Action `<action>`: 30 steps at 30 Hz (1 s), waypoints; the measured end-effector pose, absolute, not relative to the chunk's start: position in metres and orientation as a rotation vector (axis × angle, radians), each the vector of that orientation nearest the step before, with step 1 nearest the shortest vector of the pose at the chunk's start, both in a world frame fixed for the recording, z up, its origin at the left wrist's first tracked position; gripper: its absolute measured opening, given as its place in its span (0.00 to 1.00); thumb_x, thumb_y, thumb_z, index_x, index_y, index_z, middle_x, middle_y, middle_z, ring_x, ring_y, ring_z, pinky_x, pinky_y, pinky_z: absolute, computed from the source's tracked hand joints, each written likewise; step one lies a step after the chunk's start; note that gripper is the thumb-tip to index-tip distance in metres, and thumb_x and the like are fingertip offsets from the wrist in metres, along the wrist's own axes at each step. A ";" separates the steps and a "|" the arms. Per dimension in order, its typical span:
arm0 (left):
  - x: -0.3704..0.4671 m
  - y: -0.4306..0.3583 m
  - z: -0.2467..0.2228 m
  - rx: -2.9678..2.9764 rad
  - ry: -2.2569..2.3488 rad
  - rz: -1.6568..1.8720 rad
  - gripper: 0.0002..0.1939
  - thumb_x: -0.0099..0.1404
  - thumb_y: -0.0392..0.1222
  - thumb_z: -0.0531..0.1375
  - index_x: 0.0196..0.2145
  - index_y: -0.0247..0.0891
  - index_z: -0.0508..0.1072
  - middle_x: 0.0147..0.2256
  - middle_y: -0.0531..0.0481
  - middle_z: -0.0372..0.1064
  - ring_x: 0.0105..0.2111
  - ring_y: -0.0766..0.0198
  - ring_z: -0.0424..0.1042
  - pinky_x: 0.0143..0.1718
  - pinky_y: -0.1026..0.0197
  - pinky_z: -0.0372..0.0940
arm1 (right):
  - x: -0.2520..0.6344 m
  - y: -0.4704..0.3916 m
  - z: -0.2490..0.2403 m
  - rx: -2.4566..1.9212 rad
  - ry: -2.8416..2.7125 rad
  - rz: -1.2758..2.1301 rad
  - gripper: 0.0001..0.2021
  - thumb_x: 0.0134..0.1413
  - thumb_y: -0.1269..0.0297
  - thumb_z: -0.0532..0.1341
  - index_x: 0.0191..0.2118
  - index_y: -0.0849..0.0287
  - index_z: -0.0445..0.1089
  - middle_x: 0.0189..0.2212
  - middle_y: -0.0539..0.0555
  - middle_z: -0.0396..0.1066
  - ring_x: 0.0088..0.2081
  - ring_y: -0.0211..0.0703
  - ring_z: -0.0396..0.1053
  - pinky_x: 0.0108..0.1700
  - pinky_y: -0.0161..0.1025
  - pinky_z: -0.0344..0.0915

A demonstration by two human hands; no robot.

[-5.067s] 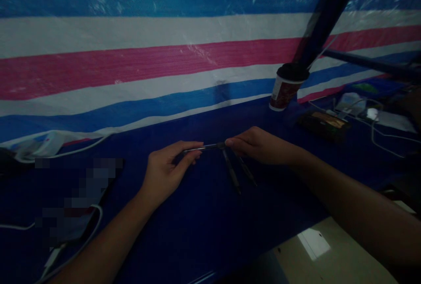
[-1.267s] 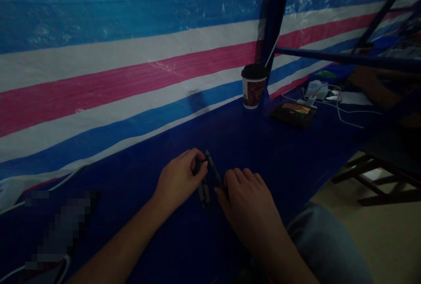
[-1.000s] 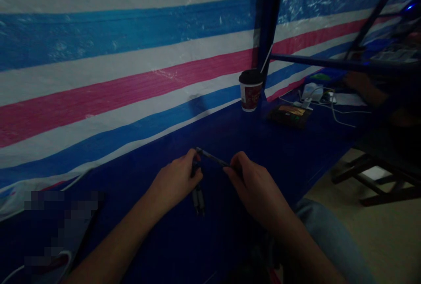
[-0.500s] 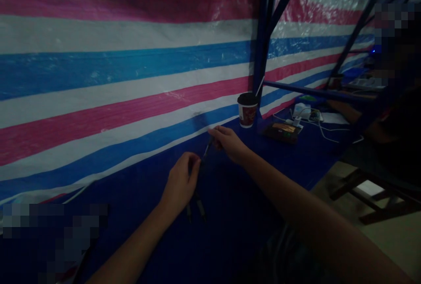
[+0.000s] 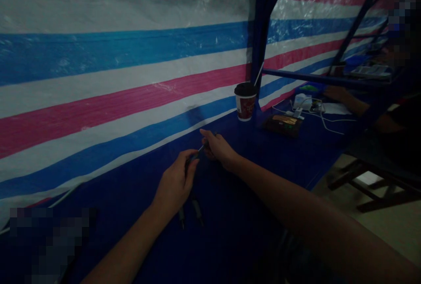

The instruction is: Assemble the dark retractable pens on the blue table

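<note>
A thin pen-like object (image 5: pixel 202 147) spans the gap between my two hands above the dark blue table. My left hand (image 5: pixel 177 176) pinches its near end between thumb and fingers. The fingers of my right hand (image 5: pixel 219 148) are closed round the other end, with the thumb pointing up and left. Dim light hides the object's details. Two dark pen-like items lie on the table below my left hand, one at the left (image 5: pixel 182 217) and one at the right (image 5: pixel 198 211).
A lidded paper cup (image 5: pixel 245 102) with a straw stands by a blue metal post (image 5: pixel 259 25). Right of it lie a dark packet (image 5: pixel 283 125) and white cables (image 5: pixel 324 122). Another person's arm (image 5: pixel 351 102) rests farther right. A striped sheet (image 5: pixel 125 56) hangs behind the table.
My hands have come closer together, with the right hand lower and turned. Less of the thin object shows between them. The camera view has shifted slightly.
</note>
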State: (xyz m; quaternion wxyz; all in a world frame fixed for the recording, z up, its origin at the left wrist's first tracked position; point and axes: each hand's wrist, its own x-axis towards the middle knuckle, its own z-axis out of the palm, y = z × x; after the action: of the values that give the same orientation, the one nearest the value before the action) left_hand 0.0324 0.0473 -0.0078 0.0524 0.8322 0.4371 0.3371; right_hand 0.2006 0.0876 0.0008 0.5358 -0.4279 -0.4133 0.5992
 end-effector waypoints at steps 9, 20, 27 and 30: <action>0.027 0.045 -0.004 2.699 1.469 0.819 0.23 0.77 0.53 0.46 0.46 0.38 0.75 0.30 0.46 0.79 0.25 0.56 0.78 0.28 0.58 0.68 | 0.214 0.087 0.011 -1.018 -1.172 1.567 0.21 0.65 0.68 0.50 0.18 0.52 0.48 0.11 0.40 0.43 0.14 0.31 0.37 0.17 0.33 0.38; 0.029 0.039 0.000 2.277 1.178 0.813 0.25 0.77 0.56 0.43 0.32 0.42 0.70 0.19 0.56 0.65 0.18 0.64 0.65 0.24 0.62 0.62 | 0.236 0.085 0.024 -0.819 -1.585 1.429 0.21 0.60 0.64 0.64 0.18 0.57 0.61 0.15 0.45 0.58 0.20 0.32 0.54 0.26 0.33 0.53; 0.027 0.054 -0.004 2.440 1.285 0.779 0.22 0.75 0.53 0.45 0.30 0.43 0.70 0.22 0.54 0.65 0.23 0.58 0.68 0.32 0.56 0.67 | 0.270 0.098 0.021 -0.774 -1.918 1.332 0.08 0.50 0.69 0.71 0.30 0.59 0.70 0.25 0.45 0.72 0.28 0.34 0.68 0.33 0.33 0.61; 0.027 0.058 -0.006 2.434 1.309 0.704 0.24 0.75 0.53 0.44 0.31 0.43 0.73 0.23 0.53 0.67 0.25 0.56 0.70 0.36 0.54 0.67 | 0.276 0.099 0.020 -0.778 -1.923 1.329 0.12 0.47 0.72 0.73 0.36 0.60 0.71 0.27 0.45 0.74 0.28 0.34 0.69 0.32 0.32 0.62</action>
State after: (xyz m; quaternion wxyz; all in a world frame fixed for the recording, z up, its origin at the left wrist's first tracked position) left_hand 0.0268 0.0575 -0.0065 0.1442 0.8446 0.4541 0.2444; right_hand 0.2759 0.0989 0.0197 0.3324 -0.2979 -0.7361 0.5087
